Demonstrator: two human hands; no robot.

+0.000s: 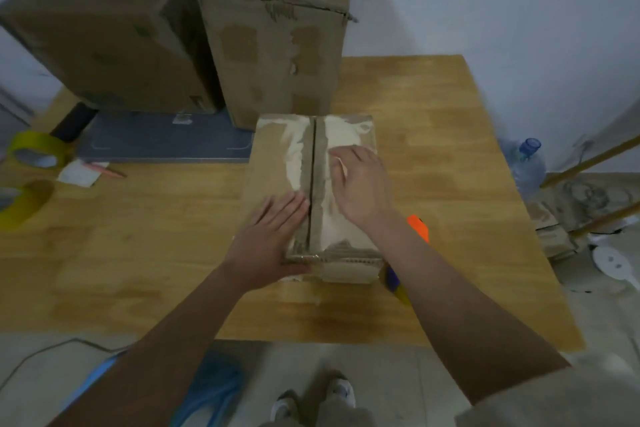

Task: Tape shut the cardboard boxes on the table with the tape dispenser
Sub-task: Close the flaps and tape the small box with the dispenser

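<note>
Head view: wooden table [433, 135] by white wall; left hand [273, 236] and right hand [360, 184] lie flat, released, on cardboard box [277, 163].

Three cardboard boxes [311, 184] — two hands [273, 239], two tape rolls [36, 149], one water bottle [526, 163]
</note>
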